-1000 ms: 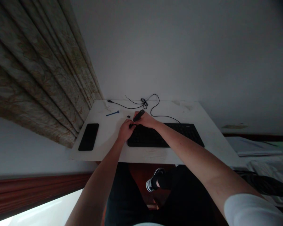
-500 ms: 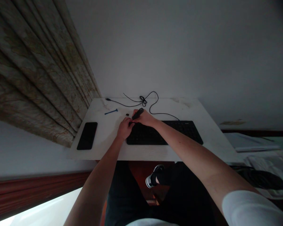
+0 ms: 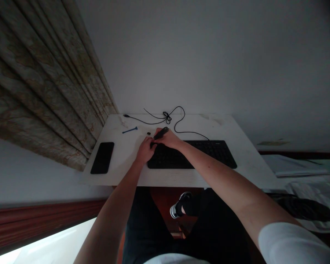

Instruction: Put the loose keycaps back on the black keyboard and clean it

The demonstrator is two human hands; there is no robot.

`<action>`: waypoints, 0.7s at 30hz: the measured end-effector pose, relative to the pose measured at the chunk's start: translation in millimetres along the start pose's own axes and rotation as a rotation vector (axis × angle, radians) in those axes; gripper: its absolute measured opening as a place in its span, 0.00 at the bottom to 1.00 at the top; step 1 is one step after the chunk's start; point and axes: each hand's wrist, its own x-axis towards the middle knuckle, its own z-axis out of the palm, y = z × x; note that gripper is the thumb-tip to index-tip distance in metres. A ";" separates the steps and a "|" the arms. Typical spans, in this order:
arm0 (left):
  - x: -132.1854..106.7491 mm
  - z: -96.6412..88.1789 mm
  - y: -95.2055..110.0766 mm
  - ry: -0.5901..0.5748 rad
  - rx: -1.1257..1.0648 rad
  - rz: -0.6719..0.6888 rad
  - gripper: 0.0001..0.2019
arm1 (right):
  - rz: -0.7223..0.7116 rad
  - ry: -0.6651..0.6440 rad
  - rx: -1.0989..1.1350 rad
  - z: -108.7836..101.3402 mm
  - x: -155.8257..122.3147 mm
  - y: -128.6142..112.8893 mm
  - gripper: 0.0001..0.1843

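Holding: our right hand (image 3: pixel 170 139) clenches a black pen-shaped device (image 3: pixel 161 133) just above the keyboard's top edge.
Meeting it: our left hand (image 3: pixel 145 150) curls against the device's lower end; we cannot tell whether it grips.
Beside us: a small black piece (image 3: pixel 148 133) and a blue plastic stick (image 3: pixel 129 129) lie on the white desk (image 3: pixel 121 161).
Around: a black keyboard (image 3: pixel 192 156), a black smartphone (image 3: pixel 102 157), a knotted black cable (image 3: pixel 167 118).

2 hands (image 3: pixel 146 150) (image 3: pixel 170 138), 1 black tool (image 3: pixel 161 133), 1 keyboard (image 3: pixel 209 156), 1 phone (image 3: pixel 102 158).
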 end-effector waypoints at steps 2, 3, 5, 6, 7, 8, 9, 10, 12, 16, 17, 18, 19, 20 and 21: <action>0.1 0.4 -1.2 -0.008 0.002 0.007 0.05 | -0.003 0.005 -0.024 0.1 -1.3 -1.6 0.09; 0.3 0.4 -1.5 -0.013 0.004 0.007 0.05 | -0.005 0.007 -0.039 -0.2 -1.3 -3.1 0.09; 0.6 0.4 -1.7 -0.016 0.011 0.001 0.06 | -0.013 0.018 -0.062 -2.3 1.4 -8.5 0.08; 0.7 0.3 -1.6 -0.018 0.015 0.000 0.06 | -0.022 0.029 -0.071 -3.9 4.5 -12.6 0.08; 0.7 0.1 -1.2 -0.020 0.016 0.002 0.06 | -0.037 0.036 -0.081 -5.9 8.8 -17.6 0.07; 0.5 -0.2 -0.7 -0.021 0.014 0.006 0.05 | -0.058 0.030 -0.097 -8.1 14.0 -23.0 0.07; 0.3 -0.5 -0.1 -0.022 0.009 0.013 0.05 | -0.081 0.010 -0.119 -10.2 19.5 -28.4 0.08; -0.1 -0.9 0.5 -0.021 0.001 0.018 0.05 | -0.102 -0.019 -0.140 -12.2 24.7 -33.2 0.08; -1.1 -1.9 1.7 -0.005 -0.018 0.009 0.04 | -0.111 -0.051 -0.144 -16.0 31.4 -38.6 0.09; -2.8 -4.3 2.2 0.068 -0.061 -0.073 0.05 | 0.000 0.159 0.010 -27.9 17.6 -26.9 0.11; -2.9 -4.6 2.0 0.093 -0.073 -0.095 0.05 | 0.039 0.235 0.050 -33.3 7.8 -20.0 0.12; -2.8 -4.8 1.8 0.119 -0.084 -0.115 0.06 | 0.079 0.311 0.083 -40.2 -4.3 -12.3 0.13; -2.7 -4.8 1.5 0.140 -0.094 -0.131 0.06 | 0.117 0.383 0.105 -48.6 -18.3 -4.0 0.14; -2.5 -4.5 1.2 0.159 -0.102 -0.143 0.07 | 0.154 0.464 0.117 -58.1 -33.7 4.4 0.15; -2.2 -4.2 0.9 0.176 -0.110 -0.153 0.07 | 0.180 0.538 0.120 -68.6 -50.2 12.8 0.16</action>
